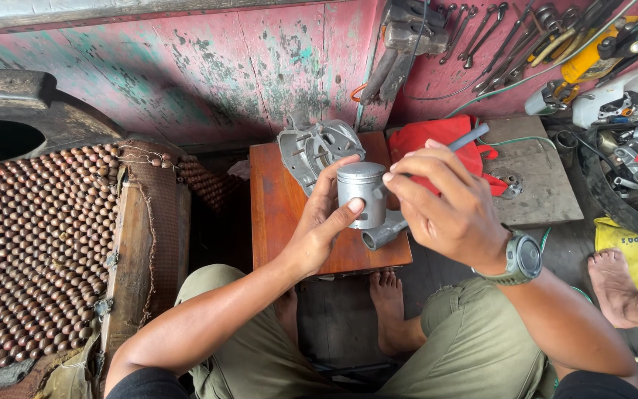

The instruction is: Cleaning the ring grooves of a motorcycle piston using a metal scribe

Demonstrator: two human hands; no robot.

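Above a small wooden table (pixel 275 214), a grey piston (pixel 361 193) is cupped by the left hand (pixel 319 229) and pinched at its crown by the right hand (pixel 444 207), so a loosened grip could drop it onto the wood.

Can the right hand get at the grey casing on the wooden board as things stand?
Probably not without letting go: the right hand is busy on the piston, which the left hand also grips, and both sit between it and the casing on the board.

Peeling pink wall (pixel 208 74) behind small wooden table (pixel 275 214).
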